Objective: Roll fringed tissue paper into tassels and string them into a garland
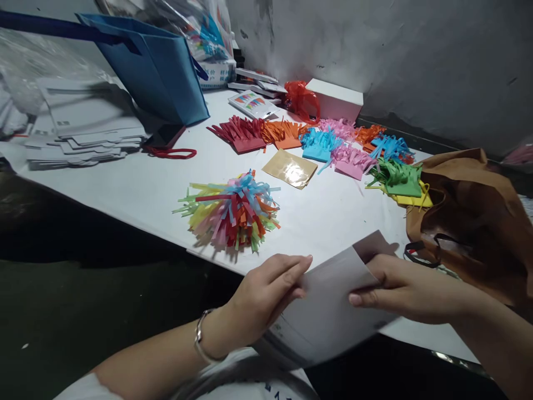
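Observation:
Over the table's front edge, a white paper envelope [328, 311] is tilted between my hands. My left hand [262, 294] presses along its left edge, fingers together and partly behind the paper. At the envelope's open end, my right hand [400, 286] has its thumb outside and its fingers tucked under the flap, pinching the paper. Whether anything lies inside the envelope is hidden. Just beyond my left hand sits a multicoloured pile of fringed tissue-paper tassels [233, 211]. A flat gold-brown packet [290, 168] with a shiny front lies behind it.
Fringed paper bundles in red [244, 136], blue [320, 145], pink [352, 161] and green [400, 176] line the white table [141, 191]. A brown bag [470, 222] is at right. A blue bag [154, 72] stands near stacked white envelopes [87, 122]. A white box [335, 100] sits by the wall.

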A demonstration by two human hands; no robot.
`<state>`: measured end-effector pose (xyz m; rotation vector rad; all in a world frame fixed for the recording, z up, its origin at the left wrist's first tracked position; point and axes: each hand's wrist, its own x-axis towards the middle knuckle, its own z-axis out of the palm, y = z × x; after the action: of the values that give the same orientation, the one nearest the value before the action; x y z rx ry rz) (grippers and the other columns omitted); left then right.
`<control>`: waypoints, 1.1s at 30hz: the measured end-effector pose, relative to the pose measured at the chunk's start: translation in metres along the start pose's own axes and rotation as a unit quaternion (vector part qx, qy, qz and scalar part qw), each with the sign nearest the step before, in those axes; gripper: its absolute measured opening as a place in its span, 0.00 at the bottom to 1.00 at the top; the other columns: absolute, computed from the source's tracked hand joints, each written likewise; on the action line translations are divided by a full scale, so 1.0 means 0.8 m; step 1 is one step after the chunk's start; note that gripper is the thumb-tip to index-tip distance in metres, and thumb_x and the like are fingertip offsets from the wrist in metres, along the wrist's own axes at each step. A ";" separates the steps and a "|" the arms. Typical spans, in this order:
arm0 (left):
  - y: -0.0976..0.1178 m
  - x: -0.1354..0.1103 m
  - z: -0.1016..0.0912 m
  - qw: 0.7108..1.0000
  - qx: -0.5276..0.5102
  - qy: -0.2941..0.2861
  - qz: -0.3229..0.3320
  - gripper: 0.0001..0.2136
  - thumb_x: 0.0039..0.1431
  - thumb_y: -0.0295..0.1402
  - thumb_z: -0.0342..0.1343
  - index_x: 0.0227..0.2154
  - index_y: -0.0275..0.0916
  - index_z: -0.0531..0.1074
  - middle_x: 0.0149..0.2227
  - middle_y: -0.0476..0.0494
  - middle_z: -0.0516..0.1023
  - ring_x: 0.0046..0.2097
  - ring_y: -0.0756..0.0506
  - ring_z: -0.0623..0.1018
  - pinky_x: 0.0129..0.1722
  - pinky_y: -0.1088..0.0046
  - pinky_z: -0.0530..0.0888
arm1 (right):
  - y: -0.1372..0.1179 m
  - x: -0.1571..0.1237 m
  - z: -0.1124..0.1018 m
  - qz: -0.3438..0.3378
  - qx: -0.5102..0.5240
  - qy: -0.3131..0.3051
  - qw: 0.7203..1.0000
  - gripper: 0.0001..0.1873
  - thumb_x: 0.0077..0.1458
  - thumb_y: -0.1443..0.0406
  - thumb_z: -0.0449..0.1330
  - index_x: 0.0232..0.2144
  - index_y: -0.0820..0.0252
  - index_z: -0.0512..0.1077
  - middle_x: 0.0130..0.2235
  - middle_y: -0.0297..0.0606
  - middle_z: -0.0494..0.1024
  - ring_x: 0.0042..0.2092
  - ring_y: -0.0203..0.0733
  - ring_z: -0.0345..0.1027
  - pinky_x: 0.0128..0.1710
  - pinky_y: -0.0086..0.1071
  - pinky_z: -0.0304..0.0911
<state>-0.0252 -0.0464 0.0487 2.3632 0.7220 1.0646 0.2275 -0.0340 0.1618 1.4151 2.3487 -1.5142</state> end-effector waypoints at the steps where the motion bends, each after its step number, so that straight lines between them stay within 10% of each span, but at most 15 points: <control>1: 0.006 -0.001 0.006 1.000 0.026 -0.001 -0.009 0.32 0.68 0.36 0.52 0.70 0.41 0.45 0.59 0.29 0.70 0.58 0.35 0.72 0.56 0.56 0.72 | -0.004 0.001 0.004 -0.012 -0.021 0.019 1.000 0.18 0.63 0.58 0.54 0.25 0.59 0.71 0.26 0.30 0.71 0.28 0.34 0.62 0.27 0.26 0.56; 5: 0.028 -0.011 0.040 0.998 -0.015 -0.038 -0.045 0.49 0.59 0.42 0.62 0.70 0.37 0.32 0.64 0.21 0.62 0.61 0.30 0.69 0.58 0.52 0.70 | -0.024 0.008 0.022 -0.039 -0.116 0.003 0.992 0.16 0.62 0.63 0.56 0.22 0.59 0.72 0.24 0.30 0.73 0.24 0.32 0.61 0.23 0.25 0.53; 8: 0.026 -0.013 0.049 0.983 -0.133 -0.095 -0.089 0.32 0.63 0.36 0.59 0.65 0.43 0.51 0.53 0.36 0.76 0.49 0.39 0.79 0.49 0.68 0.76 | -0.035 -0.001 0.027 -0.070 -0.196 0.028 0.978 0.14 0.60 0.65 0.59 0.22 0.58 0.73 0.21 0.28 0.72 0.21 0.31 0.60 0.20 0.26 0.52; 11: 0.010 -0.012 0.034 0.975 -0.150 -0.042 -0.158 0.15 0.65 0.31 0.54 0.54 0.44 0.65 0.43 0.46 0.80 0.41 0.46 0.80 0.41 0.75 0.76 | -0.027 -0.023 0.035 -0.134 -0.237 0.233 0.934 0.07 0.62 0.65 0.58 0.39 0.54 0.77 0.35 0.33 0.81 0.35 0.38 0.75 0.33 0.28 0.67; 15: -0.010 -0.014 0.008 0.970 -0.102 0.087 -0.204 0.10 0.64 0.33 0.57 0.47 0.42 0.69 0.37 0.48 0.79 0.34 0.48 0.78 0.32 0.77 0.74 | 0.015 -0.031 0.084 -0.125 -0.029 0.573 0.810 0.35 0.57 0.54 0.65 0.63 0.52 0.62 0.62 0.46 0.68 0.61 0.53 0.65 0.55 0.44 0.67; 18: -0.014 -0.019 0.010 0.978 -0.105 0.093 -0.154 0.13 0.62 0.37 0.59 0.48 0.42 0.69 0.36 0.48 0.79 0.32 0.47 0.77 0.32 0.76 0.75 | 0.045 0.002 0.143 -0.061 0.218 0.457 0.860 0.35 0.49 0.47 0.67 0.55 0.57 0.70 0.48 0.46 0.80 0.46 0.53 0.77 0.38 0.39 0.75; 20: -0.016 -0.022 0.021 0.980 -0.119 0.104 -0.124 0.18 0.64 0.43 0.56 0.52 0.41 0.67 0.40 0.44 0.79 0.36 0.45 0.79 0.35 0.73 0.76 | 0.054 0.027 0.174 0.050 0.303 0.462 0.832 0.25 0.53 0.47 0.64 0.42 0.61 0.77 0.39 0.45 0.83 0.40 0.53 0.78 0.35 0.38 0.74; 27: -0.031 -0.033 0.051 0.973 -0.053 0.145 -0.169 0.12 0.70 0.42 0.47 0.42 0.39 0.69 0.28 0.48 0.77 0.26 0.48 0.75 0.25 0.77 0.71 | 0.062 0.049 0.199 0.029 0.280 0.607 0.743 0.18 0.56 0.51 0.62 0.36 0.61 0.77 0.33 0.42 0.82 0.34 0.47 0.78 0.33 0.32 0.71; 33: -0.033 -0.018 0.037 0.969 0.005 0.199 -0.147 0.15 0.71 0.41 0.44 0.51 0.39 0.67 0.38 0.42 0.79 0.35 0.46 0.79 0.33 0.75 0.75 | 0.079 0.066 0.225 -0.004 0.208 0.633 0.745 0.14 0.60 0.55 0.59 0.37 0.60 0.76 0.35 0.42 0.82 0.35 0.46 0.78 0.33 0.31 0.71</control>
<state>-0.0177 -0.0406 0.0079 1.9815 1.1793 1.4112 0.1616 -0.1217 -0.0033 3.3847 2.4443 -1.2149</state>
